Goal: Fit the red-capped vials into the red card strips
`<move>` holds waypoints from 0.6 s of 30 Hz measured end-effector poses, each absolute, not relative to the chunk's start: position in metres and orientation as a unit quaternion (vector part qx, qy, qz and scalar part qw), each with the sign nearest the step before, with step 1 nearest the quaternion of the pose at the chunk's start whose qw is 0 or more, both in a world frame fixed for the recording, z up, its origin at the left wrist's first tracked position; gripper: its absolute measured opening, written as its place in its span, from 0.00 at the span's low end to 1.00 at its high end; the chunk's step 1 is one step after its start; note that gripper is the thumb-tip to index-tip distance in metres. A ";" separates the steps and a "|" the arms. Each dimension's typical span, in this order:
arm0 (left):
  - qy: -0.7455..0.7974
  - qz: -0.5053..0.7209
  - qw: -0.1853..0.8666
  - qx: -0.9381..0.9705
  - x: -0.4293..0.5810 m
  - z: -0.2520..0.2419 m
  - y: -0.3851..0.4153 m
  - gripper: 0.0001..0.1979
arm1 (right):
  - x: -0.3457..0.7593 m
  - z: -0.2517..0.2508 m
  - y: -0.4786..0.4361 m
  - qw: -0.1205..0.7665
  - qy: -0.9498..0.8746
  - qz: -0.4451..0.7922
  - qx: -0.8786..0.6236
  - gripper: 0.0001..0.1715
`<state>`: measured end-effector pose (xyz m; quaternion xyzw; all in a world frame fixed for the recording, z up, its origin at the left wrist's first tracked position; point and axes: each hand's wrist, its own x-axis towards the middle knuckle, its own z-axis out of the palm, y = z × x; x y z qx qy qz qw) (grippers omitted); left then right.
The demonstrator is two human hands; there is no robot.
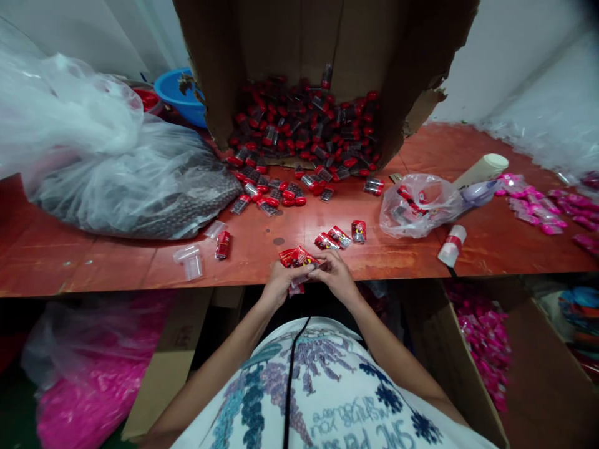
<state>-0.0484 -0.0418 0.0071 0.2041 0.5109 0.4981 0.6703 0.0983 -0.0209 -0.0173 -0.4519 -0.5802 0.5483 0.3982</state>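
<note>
My left hand [279, 282] is closed around a small bunch of red printed plastic wrappers [296, 256] at the table's front edge. From the other side, the fingers of my right hand [336, 274] pinch together at the wrappers' right edge; whether they grip a single wrapper cannot be made out. Just beyond lie several small red printed packs [339, 237]. Farther back, small clear tubes with red caps [269, 193], filled with dark beads, spill out of a cardboard box [407, 68] lying on its side.
A big clear bag of dark beads [140, 181] takes up the left. Empty clear tubes [191, 262] and a red roll [223, 245] lie before it. At right are a clear bag of red wrappers [418, 206], a white roll [452, 246] and pink pieces [533, 209].
</note>
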 end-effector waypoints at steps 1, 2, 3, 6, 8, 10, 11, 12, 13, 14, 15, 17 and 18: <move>0.503 0.508 0.673 0.188 -0.047 0.005 -0.041 0.13 | 0.102 -0.018 -0.018 0.396 -0.581 0.547 -0.455 0.20; 0.496 0.518 0.676 0.167 -0.046 0.002 -0.040 0.13 | 0.106 -0.020 -0.014 0.399 -0.580 0.541 -0.461 0.20; 0.491 0.527 0.679 0.141 -0.046 0.001 -0.039 0.14 | 0.112 -0.021 -0.010 0.407 -0.578 0.525 -0.474 0.21; 0.485 0.547 0.679 0.066 -0.050 -0.001 -0.036 0.17 | 0.134 -0.023 0.006 0.443 -0.592 0.395 -0.546 0.23; 0.481 0.559 0.674 0.042 -0.055 -0.001 -0.034 0.18 | 0.143 -0.022 0.014 0.446 -0.618 0.271 -0.588 0.23; 0.477 0.569 0.669 0.033 -0.059 -0.002 -0.033 0.17 | 0.138 -0.018 0.015 0.437 -0.655 0.198 -0.584 0.21; 0.473 0.575 0.666 0.030 -0.060 -0.004 -0.033 0.16 | 0.130 -0.016 0.012 0.431 -0.677 0.197 -0.563 0.20; 0.470 0.584 0.662 0.030 -0.061 -0.005 -0.033 0.14 | 0.120 -0.013 0.009 0.421 -0.705 0.223 -0.526 0.18; 0.466 0.592 0.656 0.034 -0.062 -0.006 -0.033 0.12 | 0.107 -0.010 0.004 0.406 -0.729 0.262 -0.485 0.18; 0.464 0.601 0.649 0.040 -0.063 -0.007 -0.033 0.11 | 0.094 -0.008 -0.001 0.394 -0.740 0.299 -0.455 0.18; 0.461 0.613 0.640 0.047 -0.065 -0.007 -0.033 0.10 | 0.081 -0.007 -0.006 0.385 -0.749 0.328 -0.429 0.16; 0.461 0.631 0.622 0.054 -0.071 -0.007 -0.035 0.11 | 0.058 -0.006 -0.012 0.380 -0.752 0.363 -0.397 0.14; 0.463 0.639 0.612 0.054 -0.075 -0.007 -0.036 0.11 | 0.050 -0.007 -0.011 0.378 -0.756 0.373 -0.383 0.15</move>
